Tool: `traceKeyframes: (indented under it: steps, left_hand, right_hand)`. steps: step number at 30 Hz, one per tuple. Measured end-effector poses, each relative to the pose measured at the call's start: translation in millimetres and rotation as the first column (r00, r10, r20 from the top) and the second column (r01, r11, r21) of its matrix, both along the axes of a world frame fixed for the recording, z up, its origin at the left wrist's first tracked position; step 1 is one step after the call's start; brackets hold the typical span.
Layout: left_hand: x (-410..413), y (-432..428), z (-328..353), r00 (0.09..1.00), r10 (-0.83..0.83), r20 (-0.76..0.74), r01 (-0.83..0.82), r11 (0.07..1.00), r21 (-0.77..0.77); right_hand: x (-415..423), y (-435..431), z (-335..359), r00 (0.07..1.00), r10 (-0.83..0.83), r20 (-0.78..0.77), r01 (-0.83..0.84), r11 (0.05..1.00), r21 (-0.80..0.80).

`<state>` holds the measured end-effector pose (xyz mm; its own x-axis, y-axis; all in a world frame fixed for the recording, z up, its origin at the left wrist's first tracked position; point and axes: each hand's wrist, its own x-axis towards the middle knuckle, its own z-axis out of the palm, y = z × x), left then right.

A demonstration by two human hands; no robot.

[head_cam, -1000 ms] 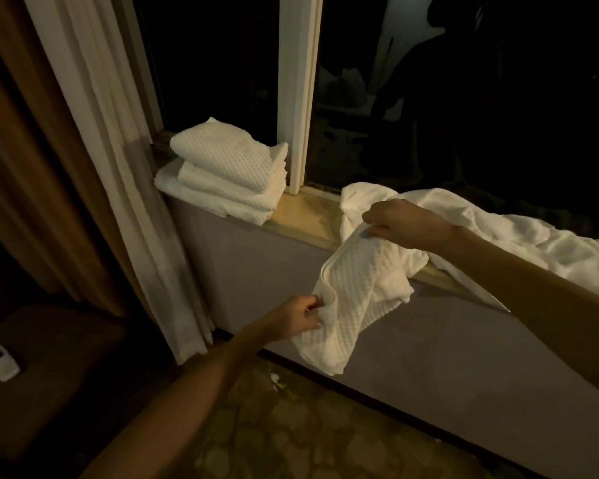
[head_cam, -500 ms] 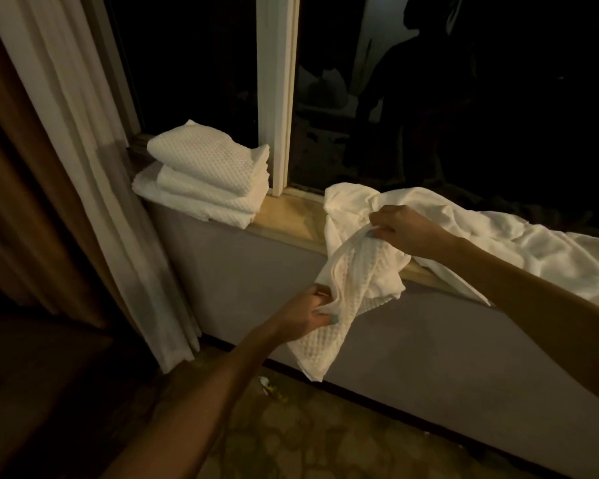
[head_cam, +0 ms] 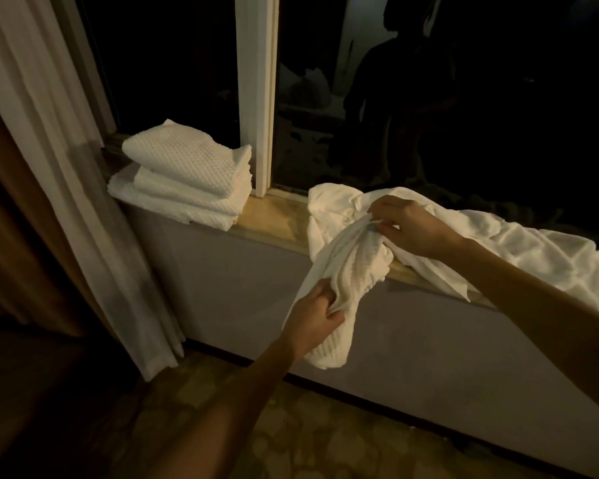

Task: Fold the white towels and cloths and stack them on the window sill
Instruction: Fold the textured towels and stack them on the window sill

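Wooden sill (head_cam: 277, 219): folded stack (head_cam: 187, 174) by curtain (head_cam: 66, 202); towel (head_cam: 346, 271) gripped; floor (head_cam: 325, 437) perhaps carpet.

Bare forearms (head_cam: 222, 409), with nails on the right hand (head_cam: 408, 231) seemingly teal.

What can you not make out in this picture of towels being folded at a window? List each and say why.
Head view:
1. Loose cloth: its right end is cut off by the picture edge.
2. Left hand: fingertips buried in folds of the towel.
3. Folded stack: towel count unclear, layers blend.
4. Window glass: too dark, only reflections.
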<state>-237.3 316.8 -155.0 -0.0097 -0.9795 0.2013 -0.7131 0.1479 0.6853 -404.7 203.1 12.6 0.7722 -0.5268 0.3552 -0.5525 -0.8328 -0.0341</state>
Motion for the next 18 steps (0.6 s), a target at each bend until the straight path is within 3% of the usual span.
traceKeyframes:
  steps: [2,4,9,18]
  left_hand:
    - [1.8,2.1,3.9,0.961,0.124,-0.246,-0.107,0.991,0.081]
    - [2.6,1.8,4.2,0.926,0.206,-0.318,-0.179,0.977,0.112]
    - [-1.7,-1.9,7.7,0.991,0.095,-0.095,-0.084,0.991,0.106]
    - [14.9,2.7,26.9,0.935,-0.137,-0.326,0.186,0.974,0.125]
  right_hand:
    - [-5.1,0.2,-0.3,1.000,0.004,0.012,-0.003,1.000,-0.012]
    - [-8.8,-0.2,-4.6,1.000,0.006,0.020,-0.006,1.000,-0.018]
    - [-9.5,-0.8,-17.8,1.000,-0.004,0.022,0.004,1.000,-0.028]
    - [-16.1,-0.9,-30.1,0.991,-0.135,0.000,0.134,0.985,0.111]
